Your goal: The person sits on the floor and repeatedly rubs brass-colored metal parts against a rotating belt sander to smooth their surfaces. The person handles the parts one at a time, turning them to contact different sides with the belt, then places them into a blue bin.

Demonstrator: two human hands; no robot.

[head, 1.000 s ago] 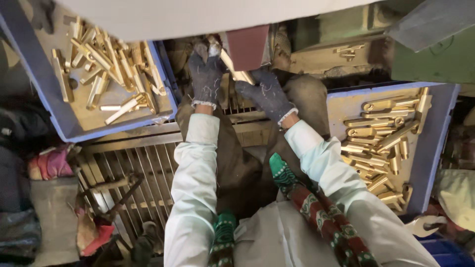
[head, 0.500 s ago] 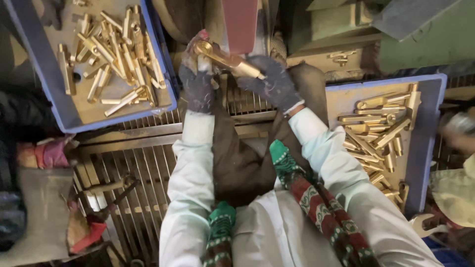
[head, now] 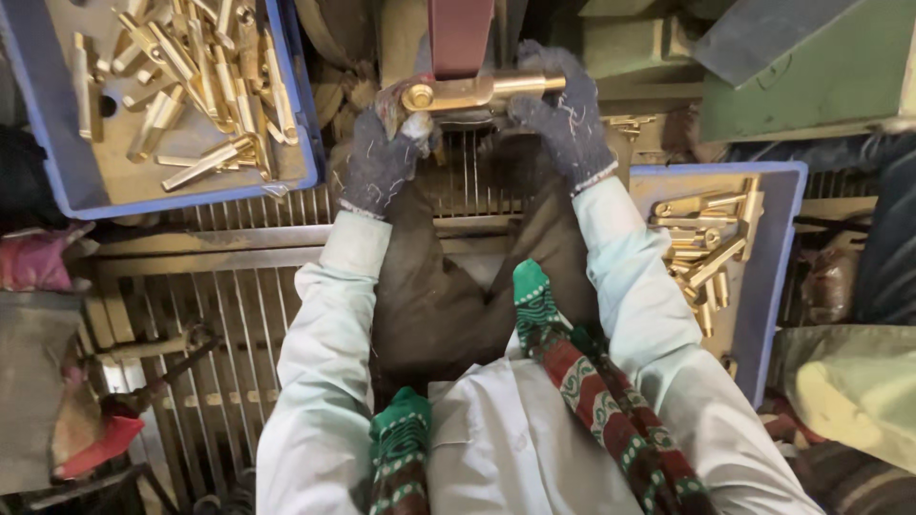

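While the head camera looks straight down, this single view shows two gloved hands working at a belt machine.

Left hand: the left hand (head: 380,162), in a dark knit glove, is clenched around the round end of a brass part (head: 477,92), apparently to steady it.
Right hand: the right hand (head: 563,114), gloved alike, is grasping the part's other end.
Brass part: held level across the dark red sanding belt (head: 461,36) at the far centre, seemingly so the belt can grind its face.
Trays: a blue tray (head: 296,105) of brass pieces lies far left; another blue tray (head: 778,248) sits right, both within arm's reach.
Change: half a second ago the part was tilted; now it is level against the belt.
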